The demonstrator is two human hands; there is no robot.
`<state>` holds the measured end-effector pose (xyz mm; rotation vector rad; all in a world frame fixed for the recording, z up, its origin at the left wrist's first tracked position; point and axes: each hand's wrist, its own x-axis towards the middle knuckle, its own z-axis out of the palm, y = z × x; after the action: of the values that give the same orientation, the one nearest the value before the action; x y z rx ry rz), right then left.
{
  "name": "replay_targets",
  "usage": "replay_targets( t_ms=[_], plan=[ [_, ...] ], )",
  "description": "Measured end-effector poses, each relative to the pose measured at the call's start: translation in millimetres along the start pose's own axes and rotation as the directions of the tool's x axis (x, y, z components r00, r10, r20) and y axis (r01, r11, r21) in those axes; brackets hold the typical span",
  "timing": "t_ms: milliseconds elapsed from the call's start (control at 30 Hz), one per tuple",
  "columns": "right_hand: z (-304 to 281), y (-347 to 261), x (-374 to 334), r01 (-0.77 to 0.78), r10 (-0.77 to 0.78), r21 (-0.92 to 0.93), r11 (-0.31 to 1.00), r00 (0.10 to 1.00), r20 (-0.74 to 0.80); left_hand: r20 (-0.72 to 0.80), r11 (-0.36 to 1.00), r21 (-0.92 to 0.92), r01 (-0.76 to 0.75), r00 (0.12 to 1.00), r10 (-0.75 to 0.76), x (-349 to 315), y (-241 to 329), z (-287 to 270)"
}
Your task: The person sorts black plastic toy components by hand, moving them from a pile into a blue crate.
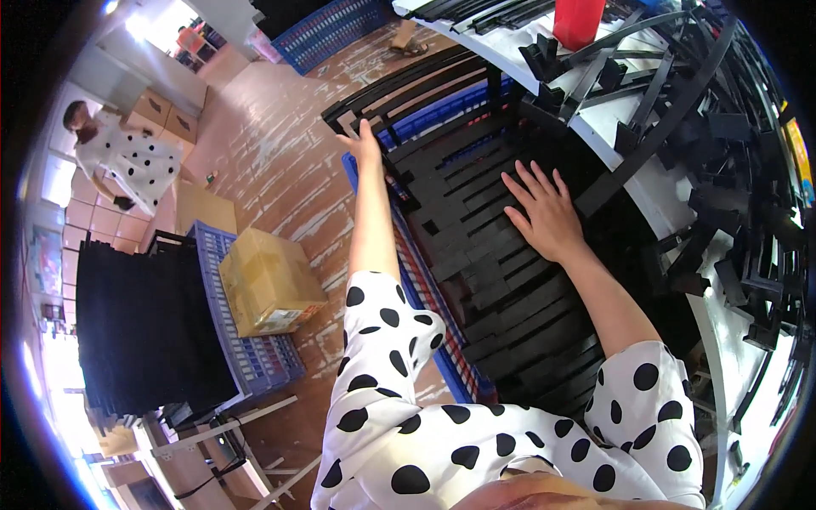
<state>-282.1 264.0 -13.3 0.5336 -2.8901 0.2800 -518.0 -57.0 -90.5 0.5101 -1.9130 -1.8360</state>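
Note:
A blue plastic crate (pixel 455 374) in front of me is filled with rows of flat black strips (pixel 489 221). More long black strips (pixel 425 93) lie across its far end. My left hand (pixel 365 149) is at the left ends of these far strips, its thumb and fingers apart; part of it is turned from view, and a firm hold does not show. Over the right part of the crate my right hand (pixel 548 223) is spread flat, palm down, with nothing in it. Whether it touches the strips beneath is hard to tell.
A white table (pixel 625 144) on the right bears a tangle of black strips and a red container (pixel 578 21). To the left stand a cardboard box (pixel 270 280), a blue-grey crate (pixel 246 348) and a tall black stack (pixel 140 327). Farther off is a person (pixel 127 157) in dotted clothing.

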Motion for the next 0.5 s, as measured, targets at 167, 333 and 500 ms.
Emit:
replay_targets(
  t_ms=[167,333,500],
  plan=[
    [-9.5,-26.5,14.5,0.074,-0.072,0.039,0.996,0.996,-0.054,0.121,0.892,-0.295,0.342,0.940,-0.320,42.9,-17.1,-60.3],
    [4.4,28.5,-13.3,-0.051,0.052,-0.067,0.996,0.999,0.005,-0.050,0.935,-0.154,0.319,0.943,-0.330,-66.0,-3.8,50.9],
    [2.9,5.2,-3.5,-0.011,0.011,-0.018,1.000,1.000,0.014,0.120,0.745,-0.629,0.223,0.974,-0.191,-41.7,5.8,-8.4]
  ],
)
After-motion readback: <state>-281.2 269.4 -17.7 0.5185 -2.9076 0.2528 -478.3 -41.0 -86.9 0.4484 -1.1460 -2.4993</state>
